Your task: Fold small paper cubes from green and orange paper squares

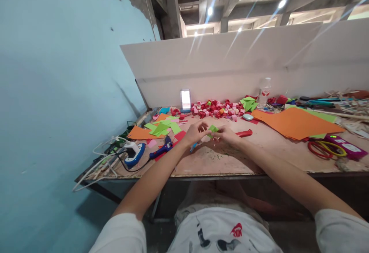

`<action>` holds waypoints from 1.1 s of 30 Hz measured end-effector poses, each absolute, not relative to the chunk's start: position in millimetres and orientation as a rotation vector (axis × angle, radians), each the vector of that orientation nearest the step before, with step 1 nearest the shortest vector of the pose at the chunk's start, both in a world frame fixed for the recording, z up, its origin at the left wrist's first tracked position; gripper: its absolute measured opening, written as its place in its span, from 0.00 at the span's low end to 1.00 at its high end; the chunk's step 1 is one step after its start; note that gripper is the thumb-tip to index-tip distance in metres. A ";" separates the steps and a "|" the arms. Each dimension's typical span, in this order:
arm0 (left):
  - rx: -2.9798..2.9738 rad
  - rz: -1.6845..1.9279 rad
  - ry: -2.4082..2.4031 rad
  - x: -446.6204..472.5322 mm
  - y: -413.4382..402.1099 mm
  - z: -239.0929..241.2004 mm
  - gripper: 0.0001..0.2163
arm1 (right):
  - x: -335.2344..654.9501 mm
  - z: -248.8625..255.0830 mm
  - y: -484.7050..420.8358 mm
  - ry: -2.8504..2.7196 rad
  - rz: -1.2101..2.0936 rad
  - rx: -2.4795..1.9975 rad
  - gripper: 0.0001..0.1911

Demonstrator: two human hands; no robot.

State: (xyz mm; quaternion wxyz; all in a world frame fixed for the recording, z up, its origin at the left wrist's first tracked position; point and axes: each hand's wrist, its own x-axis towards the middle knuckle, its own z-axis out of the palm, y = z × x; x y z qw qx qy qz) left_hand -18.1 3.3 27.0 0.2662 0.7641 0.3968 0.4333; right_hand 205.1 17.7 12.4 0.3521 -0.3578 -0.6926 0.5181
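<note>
Holds green paper (212, 129) over the worktop (201, 164), between the fingers of the left hand (196, 133) and right hand (227, 133). Pinches its left edge on the left, with the other fingers raised and loosely curled; grips its right edge on the right, with fingers nearly together. Has a red tool (246, 133) just beside the right hand, red and pink cubes (216, 109) beyond, a glue gun (160, 150) to the left, orange paper (294, 123) to the right.

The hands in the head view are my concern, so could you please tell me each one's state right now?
Left hand: closed, fingertips holding the small green piece.
Right hand: closed, holding the same piece's opposite side.
</note>
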 end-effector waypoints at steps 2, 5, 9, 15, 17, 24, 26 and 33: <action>2.130 1.182 1.081 -18.0 0.2 26.5 0.21 | 203.8 10.1 18.1 -1.717 1.362 -0.936 0.19; 2.204 1.157 1.080 -19.0 -1.2 24.6 0.23 | 202.3 8.6 18.0 -1.642 1.396 -0.943 0.16; 2.194 1.166 1.074 -19.6 2.0 22.0 0.15 | 202.7 13.1 14.4 -1.643 1.453 -0.956 0.14; 1.992 1.155 1.060 -20.8 12.1 17.1 0.14 | 205.6 17.6 9.4 -1.703 1.533 -1.000 0.08; 1.934 1.144 1.049 -20.8 15.3 14.5 0.14 | 205.8 17.1 9.1 -1.707 1.558 -1.002 0.08; 1.882 1.121 0.988 -18.3 15.1 12.1 0.14 | 207.1 16.5 13.7 -1.617 1.601 -0.954 0.17; 1.892 1.125 0.968 -17.9 13.4 13.7 0.15 | 207.6 16.2 15.5 -1.601 1.608 -0.949 0.17; 1.976 1.268 0.913 -22.2 5.0 24.2 0.12 | 208.3 10.6 22.9 -1.579 1.561 -1.019 0.15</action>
